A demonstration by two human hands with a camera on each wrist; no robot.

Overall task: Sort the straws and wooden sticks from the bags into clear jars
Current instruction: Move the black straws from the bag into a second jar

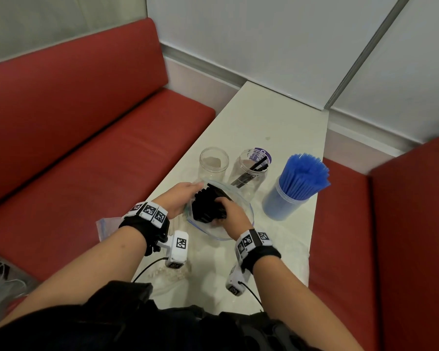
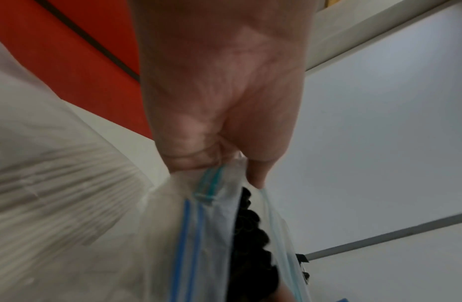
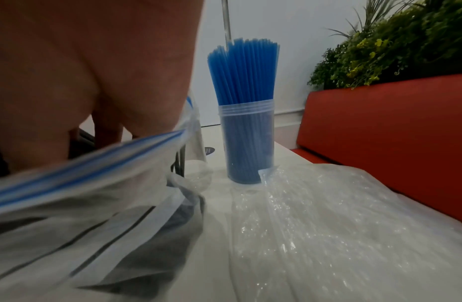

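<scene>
A clear zip bag (image 1: 235,224) with a blue seal stands open on the white table (image 1: 276,122), and a bundle of black straws (image 1: 205,206) sticks out of its mouth. My left hand (image 1: 185,196) pinches the bag's rim (image 2: 211,183) at its left side. My right hand (image 1: 226,211) reaches into the bag and grips the black straws. Behind the bag stand an empty clear jar (image 1: 213,164) and a clear jar (image 1: 251,173) with a few black straws in it. A third clear jar (image 1: 287,201) at the right is packed with blue straws (image 3: 244,71).
More clear plastic bags (image 3: 328,224) lie crumpled on the near table, one with pale sticks (image 1: 167,272) by my left wrist. Another zip bag (image 1: 107,226) hangs over the table's left edge. Red bench seats (image 1: 86,148) flank the table. A plant (image 3: 405,40) stands behind the right bench.
</scene>
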